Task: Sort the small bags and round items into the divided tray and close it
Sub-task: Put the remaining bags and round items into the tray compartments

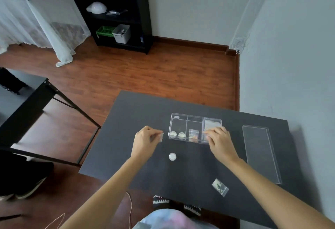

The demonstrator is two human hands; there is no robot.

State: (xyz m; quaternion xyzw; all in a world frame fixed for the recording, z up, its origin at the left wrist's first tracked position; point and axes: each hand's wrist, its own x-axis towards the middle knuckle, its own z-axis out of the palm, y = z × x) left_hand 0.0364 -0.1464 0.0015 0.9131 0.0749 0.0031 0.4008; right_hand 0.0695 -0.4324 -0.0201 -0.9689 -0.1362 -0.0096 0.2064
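A clear divided tray (178,116) stands on the dark table (137,112). Its left compartment holds two round items (177,134), its middle one a small bag (193,134), its right one a pale bag (212,124). My left hand (145,141) pinches a small clear bag (161,136) just left of the tray. My right hand (220,142) rests over the tray's right front corner, fingertips at the rim; what it holds, if anything, is hidden. One round item (172,156) lies loose between my hands. Another small bag (220,187) lies near the front edge.
The clear lid (261,153) lies flat on the right of the table, close to the wall. A second black table (27,100) stands to the left. A black shelf (112,11) stands at the far wall.
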